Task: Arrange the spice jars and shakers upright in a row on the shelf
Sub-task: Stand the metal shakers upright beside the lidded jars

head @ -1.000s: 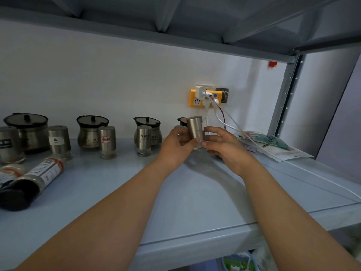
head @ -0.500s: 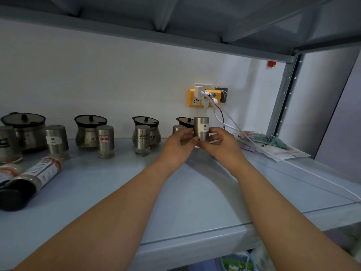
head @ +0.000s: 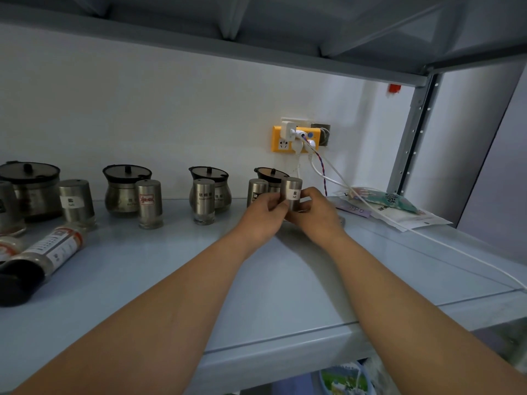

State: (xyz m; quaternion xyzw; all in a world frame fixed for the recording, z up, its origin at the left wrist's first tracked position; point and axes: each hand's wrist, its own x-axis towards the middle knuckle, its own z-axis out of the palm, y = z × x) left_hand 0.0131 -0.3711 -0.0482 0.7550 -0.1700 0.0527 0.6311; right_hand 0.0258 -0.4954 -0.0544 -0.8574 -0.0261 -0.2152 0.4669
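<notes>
- The left hand (head: 263,212) and right hand (head: 316,215) are together, pinching the salt shaker (head: 291,193) from both sides. Over the last second it has been coming down from a tilt to upright, label outward.
- It is sitting just beside the neighbouring shaker (head: 256,191), at the row's right end on the shelf (head: 199,280). The fingers are hiding its base.
- Bottles (head: 54,249) are lying flat at far left, awaiting standing.
- Cables (head: 322,172) and packets (head: 393,206) are crowding the right.

A yellow socket plate (head: 277,144) sits on the white wall at one o'clock, with a white charger (head: 287,129) plugged in. A white cable (head: 456,246) trails from it toward four o'clock, crossing flat printed packets (head: 399,205) at three o'clock. A grey perforated post (head: 410,132) stands at two o'clock.
</notes>
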